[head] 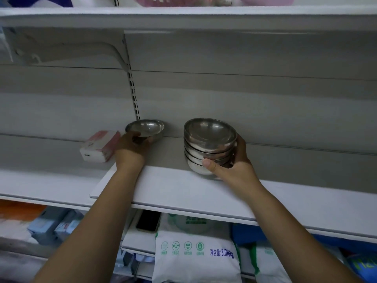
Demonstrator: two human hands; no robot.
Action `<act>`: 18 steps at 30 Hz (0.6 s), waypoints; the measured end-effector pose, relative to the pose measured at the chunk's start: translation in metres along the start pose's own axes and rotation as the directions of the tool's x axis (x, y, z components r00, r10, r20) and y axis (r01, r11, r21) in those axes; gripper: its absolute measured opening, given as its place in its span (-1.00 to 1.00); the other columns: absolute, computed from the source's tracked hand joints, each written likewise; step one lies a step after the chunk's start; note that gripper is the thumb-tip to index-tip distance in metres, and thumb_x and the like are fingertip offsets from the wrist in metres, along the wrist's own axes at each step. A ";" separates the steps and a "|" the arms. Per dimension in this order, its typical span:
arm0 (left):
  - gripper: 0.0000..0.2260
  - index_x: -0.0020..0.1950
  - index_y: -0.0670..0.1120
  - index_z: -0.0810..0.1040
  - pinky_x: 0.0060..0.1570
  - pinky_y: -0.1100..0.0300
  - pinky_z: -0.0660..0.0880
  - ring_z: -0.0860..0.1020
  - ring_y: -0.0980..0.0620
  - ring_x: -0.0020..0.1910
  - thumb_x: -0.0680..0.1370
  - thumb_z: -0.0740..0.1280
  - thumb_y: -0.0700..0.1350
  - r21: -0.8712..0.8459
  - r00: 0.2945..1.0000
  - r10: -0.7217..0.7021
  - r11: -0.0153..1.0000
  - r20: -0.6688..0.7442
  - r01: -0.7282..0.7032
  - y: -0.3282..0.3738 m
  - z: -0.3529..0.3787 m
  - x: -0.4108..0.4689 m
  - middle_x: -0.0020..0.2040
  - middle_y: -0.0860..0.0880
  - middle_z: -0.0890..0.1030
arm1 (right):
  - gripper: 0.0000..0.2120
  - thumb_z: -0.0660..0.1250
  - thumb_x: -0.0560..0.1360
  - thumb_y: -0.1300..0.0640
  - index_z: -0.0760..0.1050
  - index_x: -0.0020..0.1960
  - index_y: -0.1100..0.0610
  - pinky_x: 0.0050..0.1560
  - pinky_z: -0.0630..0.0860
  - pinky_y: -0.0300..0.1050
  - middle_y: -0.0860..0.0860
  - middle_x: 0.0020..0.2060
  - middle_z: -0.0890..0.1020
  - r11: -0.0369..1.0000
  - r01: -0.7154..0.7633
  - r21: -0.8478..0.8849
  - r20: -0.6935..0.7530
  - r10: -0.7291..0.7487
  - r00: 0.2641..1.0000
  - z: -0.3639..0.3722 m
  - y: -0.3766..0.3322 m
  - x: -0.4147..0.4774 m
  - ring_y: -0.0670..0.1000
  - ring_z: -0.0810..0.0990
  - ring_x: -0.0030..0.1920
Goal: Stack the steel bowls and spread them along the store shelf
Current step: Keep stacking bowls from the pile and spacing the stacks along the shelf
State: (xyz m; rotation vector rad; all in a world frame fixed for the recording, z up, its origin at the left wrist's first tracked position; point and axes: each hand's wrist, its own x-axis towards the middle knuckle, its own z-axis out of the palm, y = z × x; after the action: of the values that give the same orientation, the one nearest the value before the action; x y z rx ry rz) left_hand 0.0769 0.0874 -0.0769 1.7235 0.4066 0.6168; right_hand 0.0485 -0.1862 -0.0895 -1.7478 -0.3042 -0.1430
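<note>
On the white shelf, right of centre: one stack of steel bowls, several nested, rims up, tilted slightly toward the left. Right hand holds the stack, its grip wrapped around it with the thumb on the near side low down and the fingers curled round the right side.

Far left of the stack, well apart from it, against the shelf's back panel: single steel bowl, rim up. Left hand has its grip closed on this bowl's near rim; whether the bowl rests on the shelf or is lifted cannot be told.

Just left of the left hand: white and pink box, lying flat on the shelf, partly hidden by the hand.

Above: a second white shelf, carried on a bracket fixed to a slotted upright.

Below, on the lower shelf: white bag with green and blue print; near it a dark flat object; blurred packages at far left.
</note>
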 end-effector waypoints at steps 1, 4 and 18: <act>-0.85 0.07 -0.13 0.49 -0.08 0.33 0.52 0.51 -0.06 0.06 0.56 0.42 -0.25 -0.069 1.000 -0.009 0.998 0.001 0.009 -0.002 0.000 -0.001 -0.04 0.01 0.56 | 0.04 0.62 0.18 -0.20 0.13 0.52 -0.26 0.18 0.55 -0.30 -0.27 0.22 0.56 1.000 0.000 -0.001 0.001 0.000 1.000 0.000 0.000 0.000 -0.26 0.58 0.20; -0.80 0.11 -0.23 0.58 -0.06 0.46 0.49 0.53 -0.03 0.07 0.51 0.47 -0.26 -0.028 0.993 0.111 0.993 -0.047 -0.112 -0.002 -0.004 -0.008 0.01 -0.04 0.60 | 0.03 0.62 0.19 -0.18 0.14 0.51 -0.26 0.13 0.55 -0.33 -0.25 0.22 0.57 1.000 -0.005 -0.007 -0.001 0.005 1.000 0.001 -0.001 -0.001 -0.25 0.58 0.20; -0.75 0.10 0.12 0.63 0.17 0.18 0.59 0.64 0.05 0.18 0.48 0.53 -0.12 -0.345 0.929 0.350 0.892 0.118 -0.293 0.074 0.007 -0.067 0.12 -0.01 0.68 | 0.05 0.66 0.20 -0.10 0.14 0.53 -0.26 0.13 0.56 -0.37 -0.25 0.22 0.56 1.000 -0.004 0.008 0.002 0.004 1.000 0.000 0.002 0.001 -0.27 0.59 0.19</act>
State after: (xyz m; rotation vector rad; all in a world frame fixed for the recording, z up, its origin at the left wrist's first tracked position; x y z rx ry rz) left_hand 0.0231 0.0260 -0.0182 1.5217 -0.1110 0.7177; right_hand 0.0502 -0.1868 -0.0905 -1.7402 -0.3025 -0.1376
